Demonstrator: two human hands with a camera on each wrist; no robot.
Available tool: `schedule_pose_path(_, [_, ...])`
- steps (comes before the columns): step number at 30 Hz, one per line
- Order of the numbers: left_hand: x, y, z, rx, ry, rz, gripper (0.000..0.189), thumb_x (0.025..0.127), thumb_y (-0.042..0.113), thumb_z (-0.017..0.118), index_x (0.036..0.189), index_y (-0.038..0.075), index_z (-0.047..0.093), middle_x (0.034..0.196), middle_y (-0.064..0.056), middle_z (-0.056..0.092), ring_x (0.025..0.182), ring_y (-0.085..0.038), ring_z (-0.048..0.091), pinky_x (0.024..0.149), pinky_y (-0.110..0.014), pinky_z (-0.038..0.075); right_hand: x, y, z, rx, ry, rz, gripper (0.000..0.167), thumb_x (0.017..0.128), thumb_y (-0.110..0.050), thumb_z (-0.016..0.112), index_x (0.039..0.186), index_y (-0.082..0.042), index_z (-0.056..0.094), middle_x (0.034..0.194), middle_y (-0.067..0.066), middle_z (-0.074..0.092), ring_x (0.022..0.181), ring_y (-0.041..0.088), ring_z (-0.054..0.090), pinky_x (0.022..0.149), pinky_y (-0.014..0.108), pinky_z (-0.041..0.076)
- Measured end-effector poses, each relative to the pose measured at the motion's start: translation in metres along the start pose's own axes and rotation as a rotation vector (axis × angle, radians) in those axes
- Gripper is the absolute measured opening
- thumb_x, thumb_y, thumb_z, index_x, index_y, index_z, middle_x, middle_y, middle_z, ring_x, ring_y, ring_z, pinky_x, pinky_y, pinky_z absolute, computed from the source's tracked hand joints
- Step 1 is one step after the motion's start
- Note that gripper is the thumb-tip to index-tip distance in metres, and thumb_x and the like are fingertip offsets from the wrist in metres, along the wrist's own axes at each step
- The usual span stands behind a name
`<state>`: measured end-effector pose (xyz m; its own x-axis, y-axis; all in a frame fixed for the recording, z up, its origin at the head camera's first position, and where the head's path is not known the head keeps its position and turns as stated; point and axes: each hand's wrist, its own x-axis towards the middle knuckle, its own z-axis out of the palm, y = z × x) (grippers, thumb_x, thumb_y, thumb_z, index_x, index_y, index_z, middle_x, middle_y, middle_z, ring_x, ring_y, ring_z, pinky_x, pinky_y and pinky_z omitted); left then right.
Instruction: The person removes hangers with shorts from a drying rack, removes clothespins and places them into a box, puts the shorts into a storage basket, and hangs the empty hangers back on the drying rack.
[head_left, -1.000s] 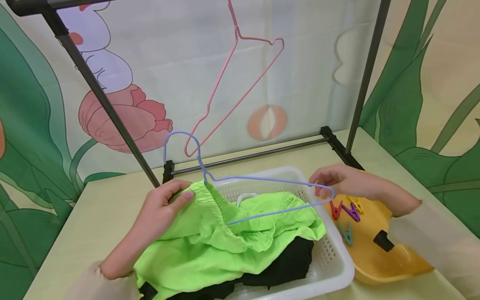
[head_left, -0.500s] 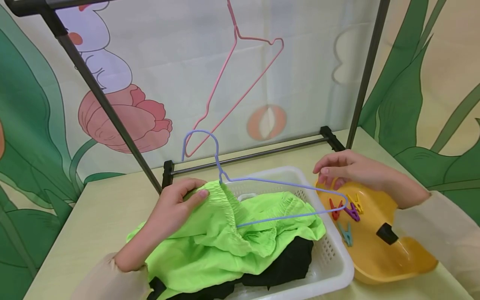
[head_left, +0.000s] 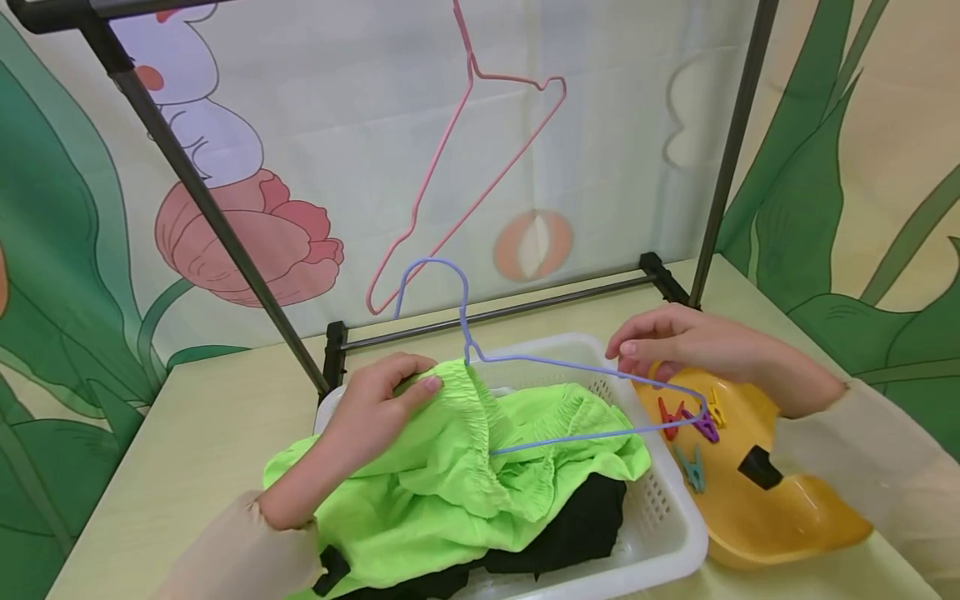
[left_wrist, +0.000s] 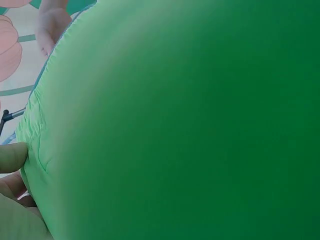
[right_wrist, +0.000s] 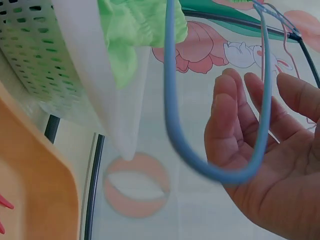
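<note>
My left hand (head_left: 386,408) pinches the gathered waistband of a bright green elastic-waisted garment (head_left: 420,492), thumb on the near side. A blue wire hanger (head_left: 464,308) sits partly inside the waist; its left arm is hidden by the cloth, while its hook stands up and its right arm sticks out. Beside that free end, my right hand (head_left: 690,337) hovers with loosely bent fingers, holding nothing. The right wrist view shows its palm (right_wrist: 280,170) behind the hanger's rounded end (right_wrist: 172,100). Green cloth (left_wrist: 150,125) fills most of the left wrist view.
A white perforated basket (head_left: 678,533) holds the green garment's lower part and black cloth (head_left: 577,521). To its right, a yellow tray (head_left: 757,533) carries several clothespins (head_left: 692,468). Behind rises a black rack (head_left: 731,158) with a pink hanger (head_left: 517,158) hanging from above.
My left hand has moved right with the waistband and the blue hanger. My right hand shifted away from the hanger's end, up and right, then slightly back left.
</note>
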<state>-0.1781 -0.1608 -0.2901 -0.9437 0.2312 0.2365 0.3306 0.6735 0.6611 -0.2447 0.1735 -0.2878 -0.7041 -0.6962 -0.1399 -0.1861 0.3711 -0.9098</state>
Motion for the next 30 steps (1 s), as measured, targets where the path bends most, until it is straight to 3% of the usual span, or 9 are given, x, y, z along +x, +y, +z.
schedule_pose_path(7, [0.004,0.004,0.007,-0.041,-0.03,-0.009,0.02,0.088,0.015,0.054,0.102,0.004,0.063,0.098,-0.008,0.064,0.092,-0.018,0.057,0.08,-0.032,0.044,0.005,-0.003,0.005,-0.023,-0.033,0.005,0.026,0.092,-0.022,0.047,0.104,-0.001,0.057,0.085,0.01,0.06,0.071,0.02,0.058,0.057,0.026,0.047])
schedule_pose_path(14, [0.008,0.004,0.014,-0.061,-0.06,-0.03,0.02,0.088,0.015,0.053,0.102,0.004,0.063,0.099,-0.008,0.064,0.092,-0.019,0.057,0.08,-0.032,0.044,0.007,-0.003,0.01,-0.037,-0.051,-0.005,0.025,0.092,-0.022,0.048,0.102,-0.001,0.057,0.084,0.012,0.062,0.066,0.015,0.056,0.053,0.022,0.043])
schedule_pose_path(22, [0.014,0.003,0.024,-0.059,-0.074,-0.056,0.021,0.087,0.016,0.054,0.102,0.005,0.063,0.102,-0.008,0.064,0.097,-0.02,0.057,0.084,-0.035,0.044,0.006,-0.002,0.011,-0.032,-0.061,0.004,0.025,0.089,-0.016,0.052,0.099,0.006,0.057,0.072,0.003,0.059,0.055,0.009,0.046,0.051,0.021,0.039])
schedule_pose_path(30, [0.017,0.003,0.035,-0.064,-0.079,-0.083,0.021,0.087,0.016,0.055,0.103,0.004,0.063,0.105,-0.009,0.063,0.101,-0.022,0.056,0.087,-0.037,0.043,0.005,0.004,0.009,-0.051,-0.064,0.023,0.019,0.087,-0.01,0.053,0.097,0.006,0.058,0.07,0.006,0.059,0.051,0.008,0.044,0.049,0.021,0.04])
